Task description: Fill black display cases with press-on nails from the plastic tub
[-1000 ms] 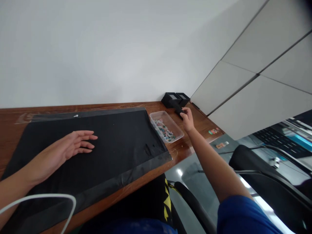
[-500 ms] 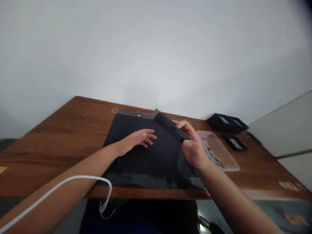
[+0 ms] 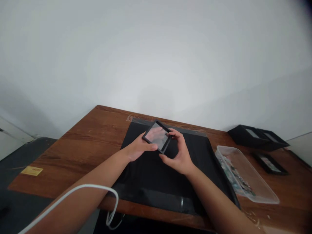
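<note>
A black frame (image 3: 165, 145) with a clear window is tilted above the black mat (image 3: 156, 182). My left hand (image 3: 139, 148) is closed on its left side, thumb over the near edge, and its other fingers show through the window. On the opposite side, my right hand (image 3: 179, 154) has its fingertips at the right corner and its thumb by the near corner, gripping the frame between them.
To the right stands a clear plastic tray (image 3: 265, 191) holding many small pieces. Beyond it are a flat black frame (image 3: 269, 163) and black boxes (image 3: 248, 135). A white cable (image 3: 91, 186) crosses my left forearm. A yellow label (image 3: 32, 170) is on the wooden table (image 3: 80, 152).
My left hand, earlier apart with fingers spread, has taken hold of the black frame. The frame has turned so its window faces me, and my right hand has shifted left. The view has swung left.
</note>
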